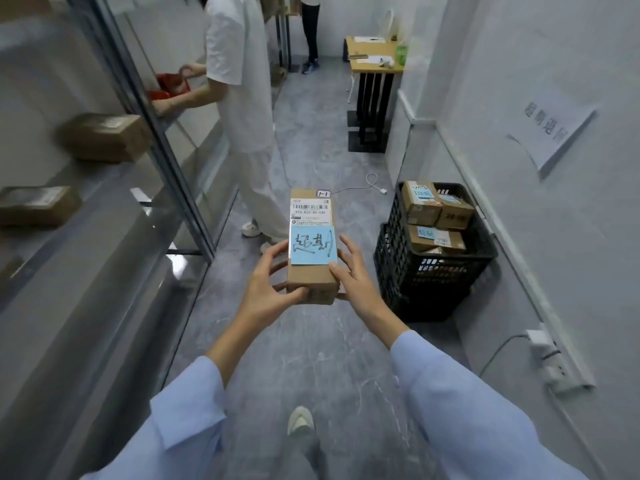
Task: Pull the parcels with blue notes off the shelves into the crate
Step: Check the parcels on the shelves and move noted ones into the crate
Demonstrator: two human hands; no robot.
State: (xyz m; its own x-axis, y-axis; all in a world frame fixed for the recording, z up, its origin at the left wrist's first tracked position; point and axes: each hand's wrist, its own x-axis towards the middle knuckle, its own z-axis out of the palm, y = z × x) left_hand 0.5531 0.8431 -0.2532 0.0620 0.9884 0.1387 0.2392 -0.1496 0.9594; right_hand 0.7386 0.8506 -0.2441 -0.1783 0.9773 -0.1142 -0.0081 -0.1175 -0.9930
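Above the aisle floor [311, 358], between the shelves [114, 188] at left and the crate [433, 282] at right: a long cardboard parcel [311, 278] held in the air by both hands. The left grip [265, 289] holds the near left corner, with the thumb on the near end. The right grip [353, 275] holds the near right edge, with the thumb on the top face. The parcel points lengthwise away from the person. Its top carries a white barcode label [310, 211] and, nearer the grips, a blue note [313, 245] with dark handwriting. The black crate stands on the floor just right of the parcel and holds further boxes [420, 202] with blue notes.
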